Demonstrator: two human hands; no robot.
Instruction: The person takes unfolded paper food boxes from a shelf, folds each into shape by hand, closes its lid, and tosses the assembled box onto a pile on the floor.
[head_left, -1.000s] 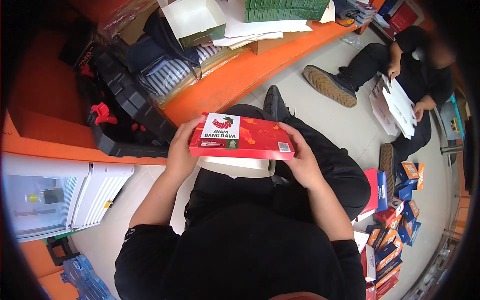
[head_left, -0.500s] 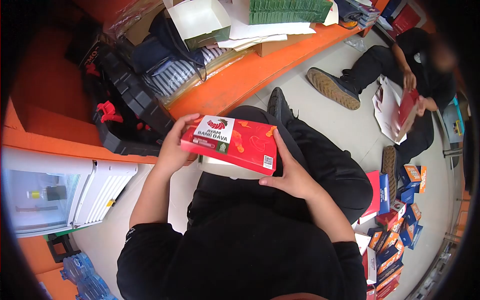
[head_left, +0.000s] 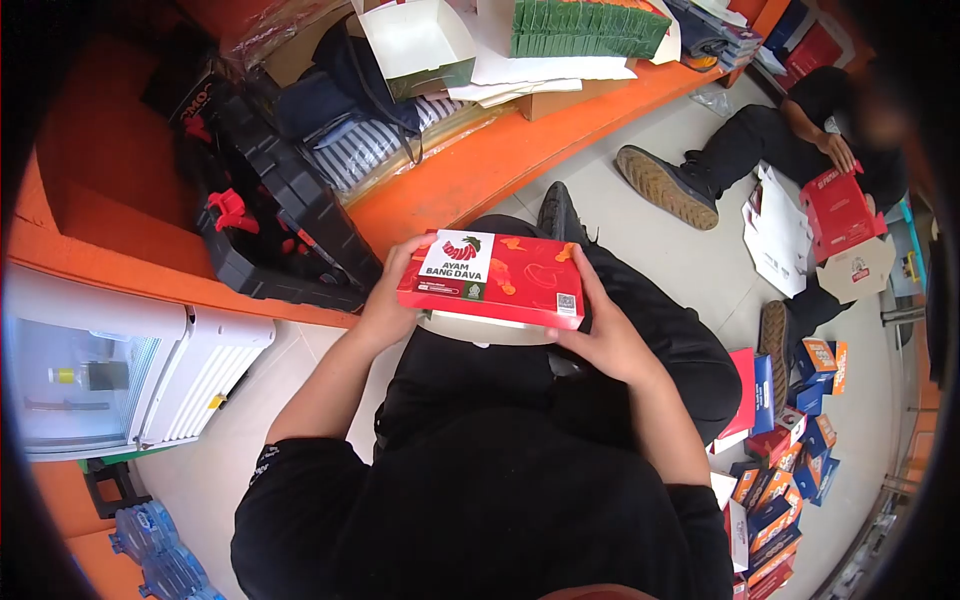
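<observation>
A red box (head_left: 520, 275) with a white label reading "AYAM BANG DAVA" is held level above my lap. My left hand (head_left: 395, 300) grips its left end, thumb along the upper edge. At the right end, my right hand (head_left: 605, 325) holds the box between its thumb below and fingers at the side. A pale cardboard flap (head_left: 485, 329) shows under the box's near edge; part of it lies behind the box.
An orange bench (head_left: 520, 165) bears an open white tray (head_left: 415, 45) and green stacked cartons (head_left: 585, 28). A black toolbox (head_left: 285, 200) stands at left. Folded boxes (head_left: 780, 520) lie at right. A co-worker (head_left: 760, 140) sits there, handling a red carton (head_left: 838, 212).
The box has turned from a slant to nearly level, and my right hand has closed in around its right end. The co-worker's red carton has been spread open.
</observation>
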